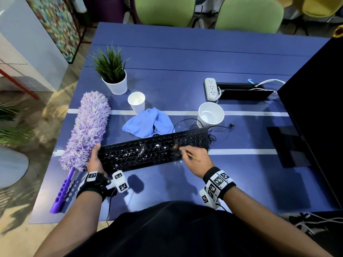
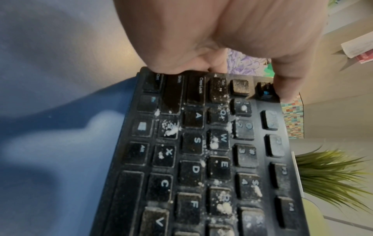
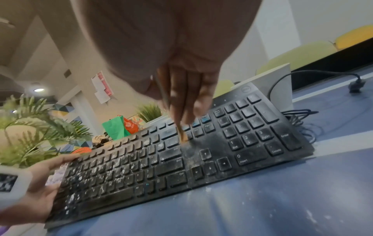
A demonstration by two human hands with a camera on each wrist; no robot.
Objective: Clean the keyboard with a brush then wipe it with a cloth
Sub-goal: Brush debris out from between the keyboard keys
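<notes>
- Keyboard [image 1: 154,152] lies on the blue table [image 1: 185,58], speckled with white crumbs (thickest on the left keys).
- Left hand [image 1: 94,160] grips its left end.
- Cloth [image 1: 146,123] sits crumpled just behind it.
- Right hand [image 1: 196,160] pinches a thin brush [image 3: 182,135], bristles touching the keys beside the arrow cluster.

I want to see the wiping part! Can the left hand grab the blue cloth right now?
Probably not yet. The left hand grips the keyboard's left end, so it is busy. The cloth lies just behind the keyboard with nothing on it, so once the hand lets go, the way looks free.
</notes>
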